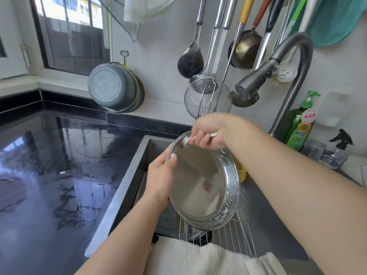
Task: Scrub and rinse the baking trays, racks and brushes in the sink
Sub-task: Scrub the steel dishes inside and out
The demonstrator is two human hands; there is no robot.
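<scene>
One round, shiny steel tray (200,187)

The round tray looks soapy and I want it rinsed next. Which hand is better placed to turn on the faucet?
Probably the right hand: it is nearer the faucet, though it grips a brush. The left hand holds the tray.

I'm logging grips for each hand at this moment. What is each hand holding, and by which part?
The left hand grips the round steel tray by its left rim, tilted over the sink. The right hand grips a white brush handle against the tray's top edge.
</scene>
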